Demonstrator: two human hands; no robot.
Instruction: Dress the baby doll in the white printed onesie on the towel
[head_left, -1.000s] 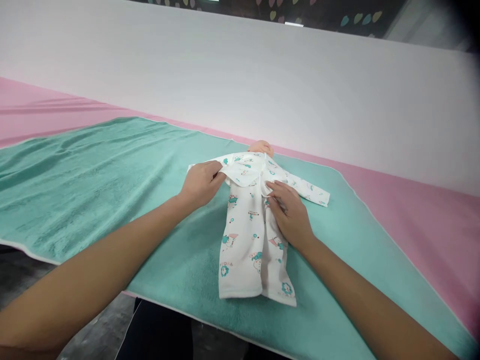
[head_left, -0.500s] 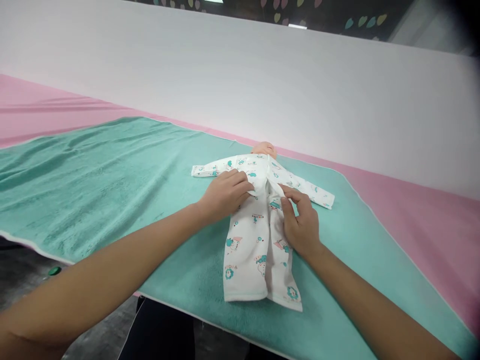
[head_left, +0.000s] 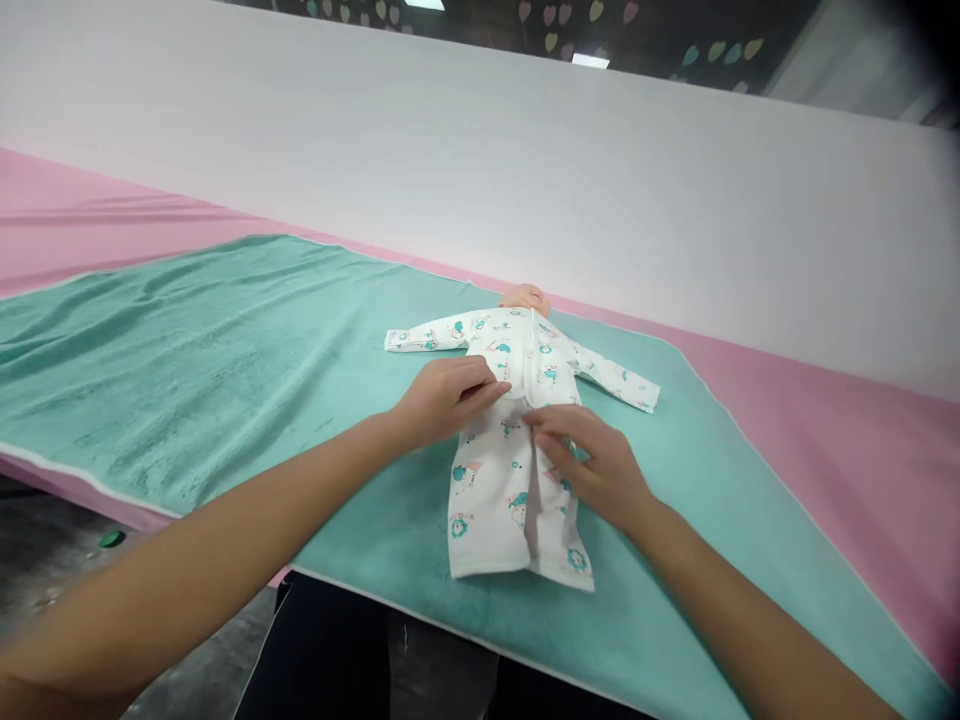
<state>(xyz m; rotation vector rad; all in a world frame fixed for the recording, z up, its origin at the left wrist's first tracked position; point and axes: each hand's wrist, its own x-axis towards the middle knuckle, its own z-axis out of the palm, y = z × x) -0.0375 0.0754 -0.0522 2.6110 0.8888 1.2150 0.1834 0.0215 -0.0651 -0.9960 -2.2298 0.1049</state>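
A small doll (head_left: 524, 297) lies on its back on a teal towel (head_left: 225, 350), dressed in a white romper (head_left: 491, 505) with teal and pink prints. Its sleeves are spread out to both sides and the top front lies closed over the chest. My left hand (head_left: 444, 398) pinches the romper's front edge at the waist, fingers closed on the fabric. My right hand (head_left: 596, 462) rests just right of the middle opening, fingertips pressed together on the cloth below the left hand. Only the top of the doll's head shows.
The towel lies on a pink sheet (head_left: 825, 430) over a long table, backed by a white panel (head_left: 525, 180). The table's near edge runs under my arms, with dark floor (head_left: 45, 570) and a small green cap (head_left: 111, 538) at lower left.
The left flap of the romper, lifted open a second ago, now lies closed over the chest. Both hands have slid down from the chest to the waist.
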